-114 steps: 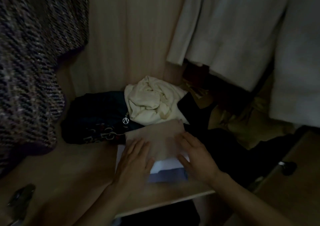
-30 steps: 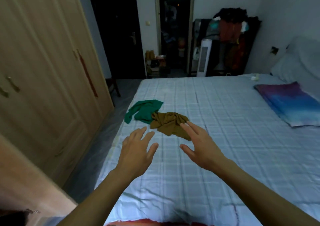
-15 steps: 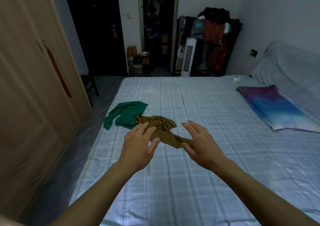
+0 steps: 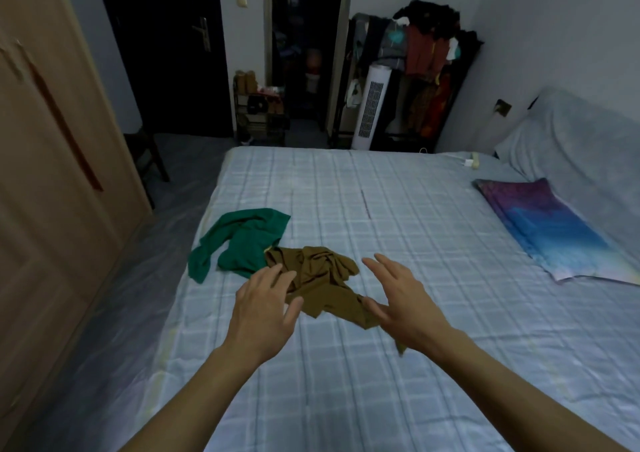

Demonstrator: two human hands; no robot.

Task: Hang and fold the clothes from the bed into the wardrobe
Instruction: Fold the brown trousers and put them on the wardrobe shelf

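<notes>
Two crumpled garments lie near the left edge of the bed (image 4: 398, 216) with its pale blue checked sheet. The brown garment (image 4: 320, 280) is the nearer one, and a green garment (image 4: 242, 244) lies just behind it to the left. My left hand (image 4: 265, 313) hovers over the brown garment's left side with fingers spread, holding nothing. On the other side my right hand (image 4: 401, 299) reaches out with spread fingers over the garment's right end, also empty. The wardrobe (image 4: 45, 161) stands at the left with its wooden doors closed in this view.
A purple and blue pillow (image 4: 547, 230) lies at the bed's right. Beyond the bed stand a white tower fan (image 4: 372, 114), a loaded clothes rack (image 4: 426, 53) and a small shoe shelf (image 4: 259, 105). A narrow strip of floor (image 4: 131, 278) runs between bed and wardrobe.
I have turned from the wardrobe shelf to the bed. Over the last second both hands have moved closer to the brown garment, which now lies between them.
</notes>
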